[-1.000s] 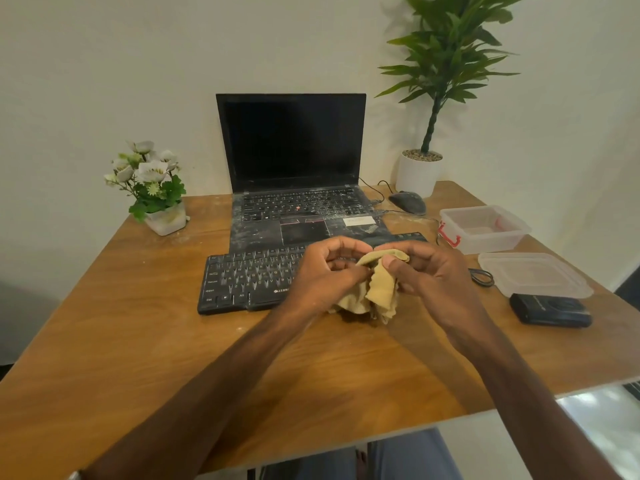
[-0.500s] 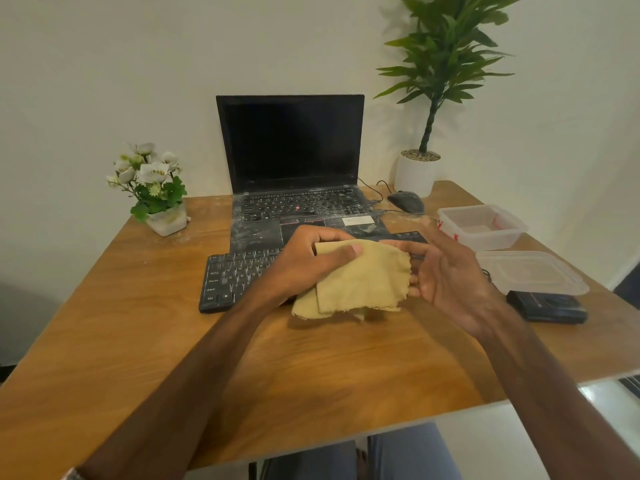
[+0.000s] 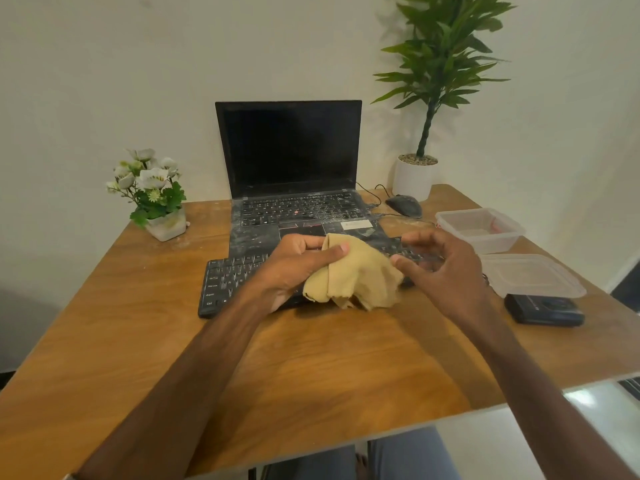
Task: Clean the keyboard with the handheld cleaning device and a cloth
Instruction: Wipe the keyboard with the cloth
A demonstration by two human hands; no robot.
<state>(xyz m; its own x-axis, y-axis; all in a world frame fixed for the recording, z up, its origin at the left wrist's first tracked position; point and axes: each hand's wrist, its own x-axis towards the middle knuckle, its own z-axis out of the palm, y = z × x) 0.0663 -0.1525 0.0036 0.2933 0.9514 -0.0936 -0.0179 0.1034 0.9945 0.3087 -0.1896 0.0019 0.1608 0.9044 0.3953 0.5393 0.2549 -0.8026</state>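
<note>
The step in hand looks like readying the tan cloth [image 3: 356, 275] for a wipe over the black external keyboard [image 3: 235, 275], which lies directly under both hands with its left end showing beyond the left wrist. To do it well, the cloth wants gathering into a firm pad with no loose corners trailing, since the ragged lower edge could snag on keycaps. Strokes should then run along the key rows with light pressure, carrying the dust off one end rather than pushing it down between the keys. The free hand would do best pinning the keyboard's right end so that it does not skate on the wooden table [image 3: 311, 368]. The left hand [image 3: 294, 268] grips the cloth, thumb laid across the top fold and fingers curled beneath, so the fabric hangs bunched just above the keys. The right hand [image 3: 446, 271] holds nothing. Its fingers are loosely bent and spread above the keyboard's right part, its thumb tip at the cloth's right edge, though whether it touches the fabric is hard to tell from this angle. The dusty laptop [image 3: 291, 161] stands open just beyond both hands. The small black handheld device [image 3: 543, 308] lies untouched on the table to the right of the right hand, just nearer than a clear plastic lid [image 3: 533, 275].
</note>
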